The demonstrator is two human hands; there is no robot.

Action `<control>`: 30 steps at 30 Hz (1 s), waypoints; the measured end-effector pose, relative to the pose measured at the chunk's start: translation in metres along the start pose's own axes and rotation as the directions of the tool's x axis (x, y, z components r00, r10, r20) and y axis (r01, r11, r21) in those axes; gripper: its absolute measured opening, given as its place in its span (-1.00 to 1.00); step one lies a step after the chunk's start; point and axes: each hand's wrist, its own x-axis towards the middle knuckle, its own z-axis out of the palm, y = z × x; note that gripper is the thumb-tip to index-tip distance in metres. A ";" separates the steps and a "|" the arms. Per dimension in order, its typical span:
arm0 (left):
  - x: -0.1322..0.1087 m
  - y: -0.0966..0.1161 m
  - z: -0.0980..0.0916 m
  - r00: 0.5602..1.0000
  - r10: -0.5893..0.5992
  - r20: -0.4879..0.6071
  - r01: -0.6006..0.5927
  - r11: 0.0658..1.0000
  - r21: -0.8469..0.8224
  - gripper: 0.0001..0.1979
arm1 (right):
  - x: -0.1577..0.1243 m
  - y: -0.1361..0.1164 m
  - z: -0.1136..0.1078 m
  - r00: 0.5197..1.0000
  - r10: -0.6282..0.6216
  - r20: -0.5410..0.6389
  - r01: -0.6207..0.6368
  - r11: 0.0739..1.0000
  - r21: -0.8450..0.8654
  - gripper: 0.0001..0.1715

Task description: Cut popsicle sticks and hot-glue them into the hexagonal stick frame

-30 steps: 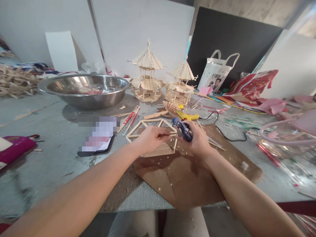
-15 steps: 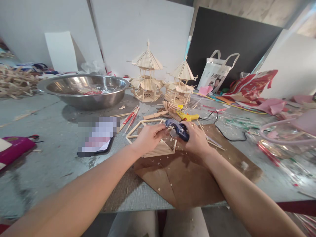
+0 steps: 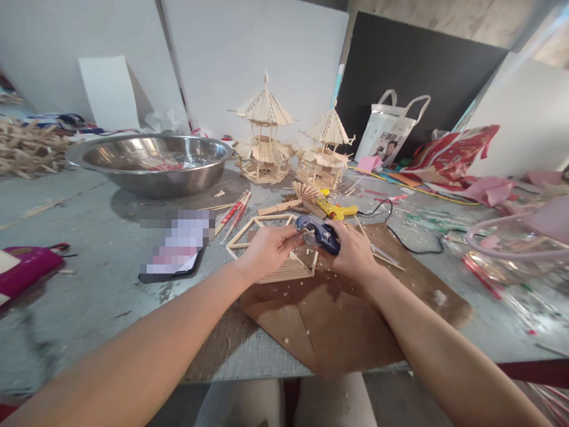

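My right hand is closed around a dark blue hand cutter, its head turned toward my left hand. With fingers pinched together, my left hand holds a thin wooden stick, mostly hidden by the fingers, whose end lies at the cutter's jaws. Below both hands is a flat many-sided frame of wooden sticks, partly filled with parallel strips and partly covered by my left hand. The frame rests partly on a brown board.
Behind stand two stick pagodas. A steel basin and a phone are at left. A yellow glue gun with a black cord lies beyond my hands. Scraps and a clear container fill the right.
The cutter has tilted slightly, and the stick's end shows differently at its jaws. Both hands stay in nearly the same place.
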 end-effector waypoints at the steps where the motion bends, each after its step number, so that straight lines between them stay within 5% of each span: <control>1: 0.000 0.000 0.000 1.000 0.003 -0.001 -0.003 1.000 0.001 -0.68 | 0.000 0.000 0.000 1.000 0.003 0.006 -0.003 1.000 -0.002 -0.50; 30: 0.003 0.006 -0.001 0.982 -0.161 0.095 0.168 0.983 -0.069 -0.70 | 0.003 -0.006 -0.007 0.978 0.152 0.141 -0.124 0.974 -0.188 -0.68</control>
